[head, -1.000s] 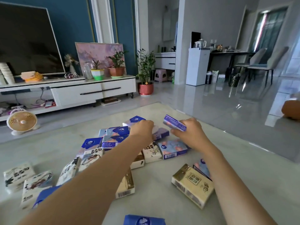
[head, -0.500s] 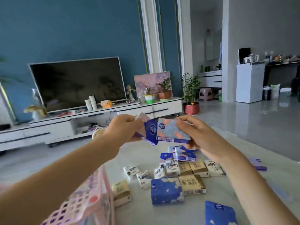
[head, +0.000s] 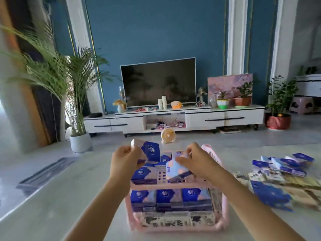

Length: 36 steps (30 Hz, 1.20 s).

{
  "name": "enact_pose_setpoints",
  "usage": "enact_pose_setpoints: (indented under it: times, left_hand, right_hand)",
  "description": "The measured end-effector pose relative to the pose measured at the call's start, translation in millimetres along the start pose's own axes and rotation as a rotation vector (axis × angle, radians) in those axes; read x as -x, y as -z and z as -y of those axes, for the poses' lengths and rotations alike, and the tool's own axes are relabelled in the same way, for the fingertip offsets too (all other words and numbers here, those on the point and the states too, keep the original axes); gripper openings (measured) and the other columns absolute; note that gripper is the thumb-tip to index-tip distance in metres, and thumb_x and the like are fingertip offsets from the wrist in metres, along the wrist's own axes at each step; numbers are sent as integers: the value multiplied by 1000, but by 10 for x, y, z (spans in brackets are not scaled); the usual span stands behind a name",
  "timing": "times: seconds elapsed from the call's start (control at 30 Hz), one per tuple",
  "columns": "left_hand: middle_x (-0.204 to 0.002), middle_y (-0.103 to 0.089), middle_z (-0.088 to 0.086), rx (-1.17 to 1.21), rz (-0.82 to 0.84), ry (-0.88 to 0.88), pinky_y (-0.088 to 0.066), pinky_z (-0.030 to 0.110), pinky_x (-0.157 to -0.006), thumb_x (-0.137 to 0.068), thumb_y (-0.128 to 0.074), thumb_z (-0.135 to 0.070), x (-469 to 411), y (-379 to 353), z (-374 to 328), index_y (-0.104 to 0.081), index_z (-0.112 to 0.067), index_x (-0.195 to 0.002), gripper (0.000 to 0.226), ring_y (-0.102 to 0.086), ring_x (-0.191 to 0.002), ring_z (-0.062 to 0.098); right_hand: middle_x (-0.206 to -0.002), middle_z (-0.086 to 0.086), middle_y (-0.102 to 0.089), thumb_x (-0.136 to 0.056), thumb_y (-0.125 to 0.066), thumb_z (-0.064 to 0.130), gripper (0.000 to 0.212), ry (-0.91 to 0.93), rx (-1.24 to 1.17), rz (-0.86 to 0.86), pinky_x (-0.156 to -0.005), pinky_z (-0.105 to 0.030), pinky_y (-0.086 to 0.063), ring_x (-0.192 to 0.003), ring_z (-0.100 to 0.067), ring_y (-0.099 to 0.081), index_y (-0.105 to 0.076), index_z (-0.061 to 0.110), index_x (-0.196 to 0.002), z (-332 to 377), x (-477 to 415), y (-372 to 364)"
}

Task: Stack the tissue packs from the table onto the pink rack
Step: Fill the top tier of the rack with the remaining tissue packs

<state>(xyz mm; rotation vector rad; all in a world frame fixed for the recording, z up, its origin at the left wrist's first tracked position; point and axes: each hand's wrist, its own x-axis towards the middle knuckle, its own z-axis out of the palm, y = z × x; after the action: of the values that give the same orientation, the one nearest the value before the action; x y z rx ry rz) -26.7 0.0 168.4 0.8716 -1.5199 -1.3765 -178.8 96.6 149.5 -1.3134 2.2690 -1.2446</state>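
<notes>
Pale table point(head: 60, 197), blue wall point(head: 156, 32) behind. Over the rack point(head: 224, 221) my left hand point(head: 124, 160) pinches one pack point(head: 150, 151), and my right hand point(head: 196, 160) grips a second pack point(head: 177, 169). Loose packs point(head: 278, 171) lie toward the right edge. I judge them light, soft, slippery: grip the short ends.

Home living room: dark television point(head: 158, 82) on a long white cabinet point(head: 205, 117) against a blue wall point(head: 156, 32); tall potted palm point(head: 76, 87) left of the television, pink painting point(head: 225, 82) and small potted plants point(head: 242, 94) right of it, little fan point(head: 167, 135) below.
</notes>
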Motion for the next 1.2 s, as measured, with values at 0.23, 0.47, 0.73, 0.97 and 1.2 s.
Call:
enact_pose_setpoints:
  times: [0.23,0.47,0.73,0.97,1.2]
  left_hand:
    - [-73,-61,10,86,13,-18,-53,31,-76,-92,-52,-12,-84,-82,-52,-55,-5,-76,17,-60,-71,19]
    - [-70,-59,9,105,84,29,-53,18,-58,-90,-48,-3,-164,-179,37,-53,-4,-77,14,-58,-62,14]
    - [-79,-60,13,115,89,137,-54,32,-75,-89,-52,-5,-294,-96,112,-54,-2,-85,5,-62,-72,21]
    - [-92,-62,20,264,261,302,-56,31,-70,-90,-53,-5,-213,-256,76,-51,-1,-86,6,-64,-85,27]
    - [-95,-64,23,297,413,368,-58,31,-69,-90,-55,-5,-58,-554,186,-53,3,-95,10,-66,-84,28]
  right_hand:
    - [-80,6,-55,-95,-41,45,26,60,401,-155,-50,-13,-31,-62,-1,-47,-46,20,-94,-171,-122,-238]
    - [-80,16,-62,-93,-46,42,36,128,330,17,-73,-23,-36,-73,-5,-49,-65,18,-75,-156,-81,-208]
    - [-106,10,-60,-86,-62,36,22,142,196,165,-64,-5,-40,-78,5,-52,-61,25,-105,-207,-91,-117]
    - [-130,18,-40,-69,-61,54,78,193,12,97,-92,-22,-35,-122,-1,-38,-29,42,-138,-1,27,366]
    - [-110,14,-61,-80,-71,24,50,248,194,143,-82,-16,-47,-99,-5,-58,-53,32,-126,-102,33,411]
